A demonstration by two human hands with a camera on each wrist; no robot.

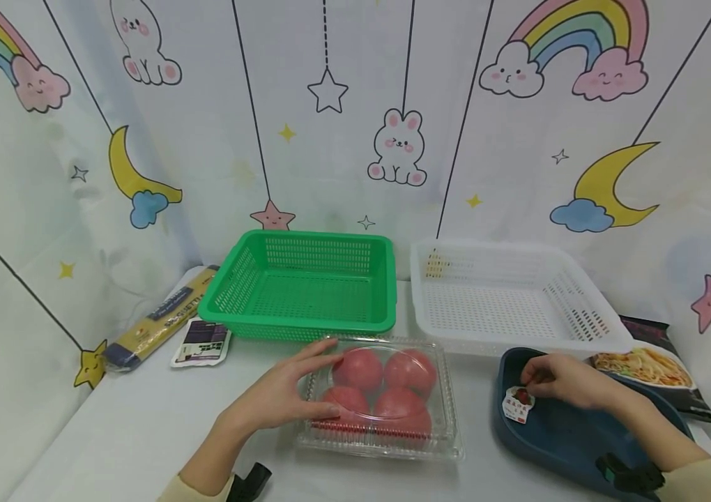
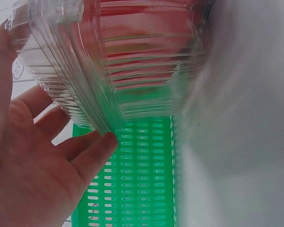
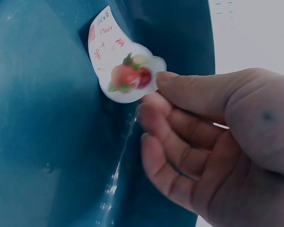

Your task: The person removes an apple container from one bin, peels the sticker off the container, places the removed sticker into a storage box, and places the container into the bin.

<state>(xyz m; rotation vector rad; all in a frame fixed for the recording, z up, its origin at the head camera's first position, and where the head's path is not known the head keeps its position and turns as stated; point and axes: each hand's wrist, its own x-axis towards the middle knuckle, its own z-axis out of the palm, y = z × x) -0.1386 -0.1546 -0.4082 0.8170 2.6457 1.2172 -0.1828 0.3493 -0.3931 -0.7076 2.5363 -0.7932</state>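
A clear plastic clamshell box with several round red fruits inside sits at the middle front of the table. My left hand rests against its left side, fingers spread and fairly straight. In the left wrist view, fingertips touch the box's rim. On the right, my right hand pinches a small white sticker between thumb and fingers. The sticker carries a picture of red fruit and the word APPLE. It is held over the dark blue tray, near the tray's left wall.
Behind the box stand a green basket and a white basket. A spaghetti pack and a small dark-labelled sachet lie at the left. A black noodle packet lies behind the tray. A patterned curtain closes off the back.
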